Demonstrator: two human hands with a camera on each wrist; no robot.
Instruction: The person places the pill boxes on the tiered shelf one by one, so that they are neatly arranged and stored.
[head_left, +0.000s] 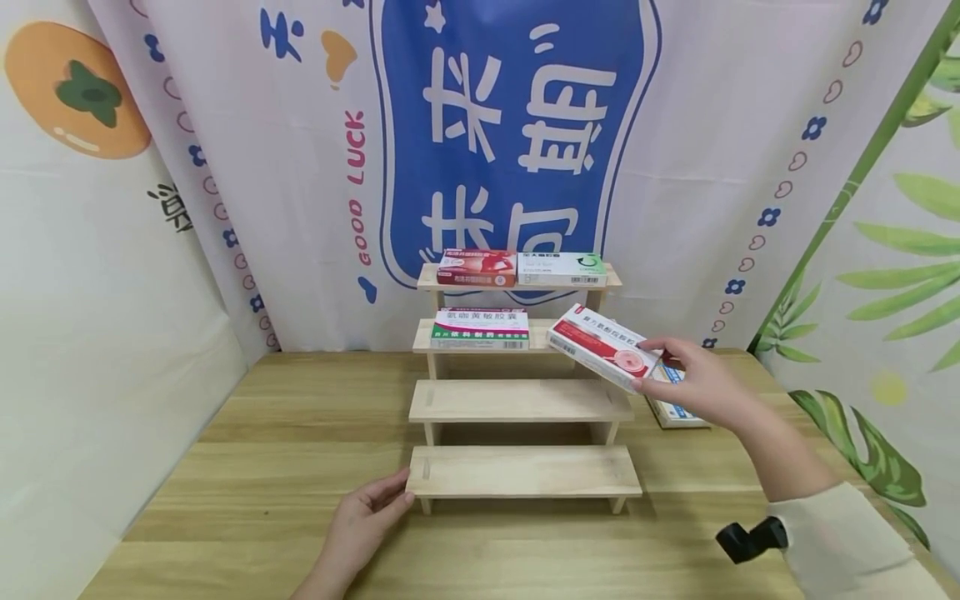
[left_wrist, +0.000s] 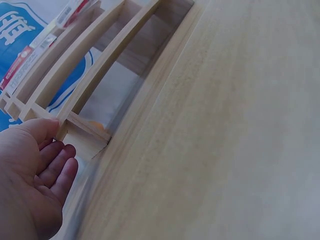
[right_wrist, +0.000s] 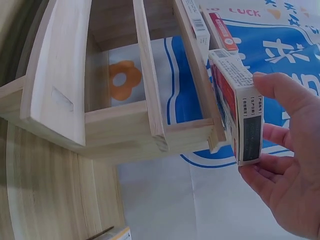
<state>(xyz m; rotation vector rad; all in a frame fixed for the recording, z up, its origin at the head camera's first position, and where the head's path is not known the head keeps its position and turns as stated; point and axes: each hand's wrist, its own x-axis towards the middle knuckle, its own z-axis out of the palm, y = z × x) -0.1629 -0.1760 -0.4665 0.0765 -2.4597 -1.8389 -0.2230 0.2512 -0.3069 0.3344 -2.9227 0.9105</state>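
My right hand (head_left: 701, 383) pinches the right end of a red-and-white medicine box (head_left: 600, 343), held tilted at the right part of the second shelf from the top. In the right wrist view, thumb and fingers grip the box (right_wrist: 237, 107) by its end. My left hand (head_left: 367, 521) holds the left end of the lowest board of the wooden step shelf (head_left: 525, 472), thumb and fingertips at its corner. A white, pink and green medicine box (head_left: 480, 328) stands on the second shelf. Up on the top shelf sit a red box (head_left: 477, 268) and a white-green box (head_left: 561, 269).
Behind my right hand a blue-and-white box (head_left: 678, 414) lies on the wooden table (head_left: 300, 450), right of the shelf. A printed cloth (head_left: 300, 208) hangs close behind the shelf. A black device (head_left: 750, 540) is at the right sleeve.
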